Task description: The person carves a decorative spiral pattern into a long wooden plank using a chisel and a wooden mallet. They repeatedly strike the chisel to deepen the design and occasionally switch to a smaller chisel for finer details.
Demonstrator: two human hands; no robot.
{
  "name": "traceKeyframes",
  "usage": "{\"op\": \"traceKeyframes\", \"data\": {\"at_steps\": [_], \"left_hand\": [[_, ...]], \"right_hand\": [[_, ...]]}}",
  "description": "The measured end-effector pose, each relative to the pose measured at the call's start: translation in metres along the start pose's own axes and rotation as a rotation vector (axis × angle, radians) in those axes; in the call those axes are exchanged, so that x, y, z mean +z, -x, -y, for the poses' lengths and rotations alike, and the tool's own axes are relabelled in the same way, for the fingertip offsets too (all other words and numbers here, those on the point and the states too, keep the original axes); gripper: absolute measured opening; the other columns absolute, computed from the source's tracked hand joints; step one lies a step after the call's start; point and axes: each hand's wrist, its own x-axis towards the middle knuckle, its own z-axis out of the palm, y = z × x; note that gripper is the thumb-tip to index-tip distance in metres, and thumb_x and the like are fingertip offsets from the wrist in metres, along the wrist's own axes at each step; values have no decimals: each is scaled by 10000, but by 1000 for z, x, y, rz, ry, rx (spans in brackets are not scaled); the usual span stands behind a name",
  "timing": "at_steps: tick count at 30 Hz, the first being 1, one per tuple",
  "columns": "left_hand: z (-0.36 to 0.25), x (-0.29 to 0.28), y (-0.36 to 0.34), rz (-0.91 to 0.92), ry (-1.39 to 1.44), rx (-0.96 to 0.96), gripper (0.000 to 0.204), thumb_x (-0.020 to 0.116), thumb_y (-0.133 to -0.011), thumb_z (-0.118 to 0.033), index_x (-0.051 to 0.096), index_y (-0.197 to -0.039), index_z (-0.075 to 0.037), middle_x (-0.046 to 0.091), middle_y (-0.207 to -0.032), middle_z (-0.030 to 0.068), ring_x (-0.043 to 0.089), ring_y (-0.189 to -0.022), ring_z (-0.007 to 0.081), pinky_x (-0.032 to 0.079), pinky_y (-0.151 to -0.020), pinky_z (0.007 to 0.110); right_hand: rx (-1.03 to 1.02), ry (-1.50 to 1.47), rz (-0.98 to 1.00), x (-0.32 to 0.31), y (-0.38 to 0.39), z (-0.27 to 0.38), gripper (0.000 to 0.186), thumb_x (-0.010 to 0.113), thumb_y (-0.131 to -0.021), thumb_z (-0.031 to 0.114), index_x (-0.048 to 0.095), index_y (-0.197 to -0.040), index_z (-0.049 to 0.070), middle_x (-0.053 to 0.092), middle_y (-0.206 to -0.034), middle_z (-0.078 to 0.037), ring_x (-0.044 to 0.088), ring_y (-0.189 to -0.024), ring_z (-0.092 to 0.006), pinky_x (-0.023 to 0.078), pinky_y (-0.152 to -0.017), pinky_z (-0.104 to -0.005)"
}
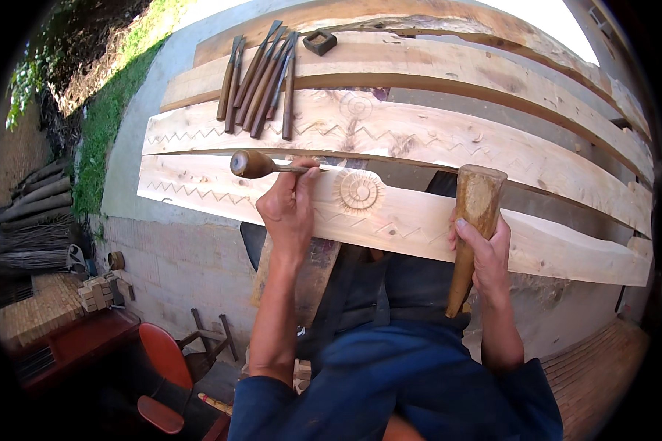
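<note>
My left hand [287, 206] is closed round a chisel [251, 164] with a rounded wooden handle, its thin shank pointing right toward a carved round rosette [359, 191] on the nearest pale plank [559, 246]. My right hand [485, 250] grips a worn wooden mallet [479, 192], head up, over that plank, right of the rosette. The plank also bears faint zigzag lines. Behind it lies another plank [434, 143] with zigzags and a drawn circle. Several wood-handled chisels [250, 88] lie in a group on the planks at upper left.
More long planks [493, 77] run across the back, carrying a small dark square block [319, 42]. At lower left are a red chair [165, 353], small stacked blocks [97, 294] and piled poles [33, 202]. Grass [110, 132] borders the concrete floor [162, 257].
</note>
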Motion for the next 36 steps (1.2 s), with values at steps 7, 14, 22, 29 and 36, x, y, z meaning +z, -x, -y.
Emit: {"op": "traceKeyframes", "data": {"at_steps": [7, 14, 22, 29, 36], "left_hand": [[-11, 2, 1, 152, -81, 210, 119, 783, -1033, -45, 811, -1147, -25, 824, -932, 79, 743, -784, 104, 577, -728, 272], [-14, 10, 0, 133, -1, 205, 78, 776, -1002, -5, 794, -1078, -6, 817, -932, 107, 767, -734, 214, 585, -684, 328], [-9, 8, 4, 186, -55, 194, 115, 790, -1017, -25, 818, -1127, -11, 822, -912, 93, 769, -795, 125, 587, -730, 284], [-14, 8, 2, 193, -65, 245, 96, 790, -1006, -15, 818, -1096, -1, 815, -896, 93, 762, -759, 137, 583, -711, 291], [-17, 9, 1, 192, -85, 249, 84, 785, -1006, -15, 817, -1081, 5, 810, -881, 101, 762, -750, 145, 585, -706, 300]], "right_hand": [[-8, 55, 15, -1, -1, 0, 299, 826, -965, 164, 679, -1152, -16, 740, -920, -83, 702, -763, -131, 583, -708, -308], [-14, 74, 34, -2, -2, 2, 299, 834, -954, 155, 678, -1148, -11, 736, -920, -75, 697, -761, -126, 578, -709, -301], [-18, 87, 57, -5, -2, 0, 309, 836, -950, 159, 669, -1149, -9, 725, -917, -66, 685, -762, -122, 574, -713, -300], [-38, 104, 68, -5, -3, 0, 319, 838, -952, 169, 665, -1149, -13, 723, -915, -69, 682, -764, -124, 574, -713, -304], [-47, 100, 75, -7, -3, -3, 337, 845, -952, 186, 664, -1156, -13, 717, -906, -68, 681, -762, -123, 577, -709, -300]]}}
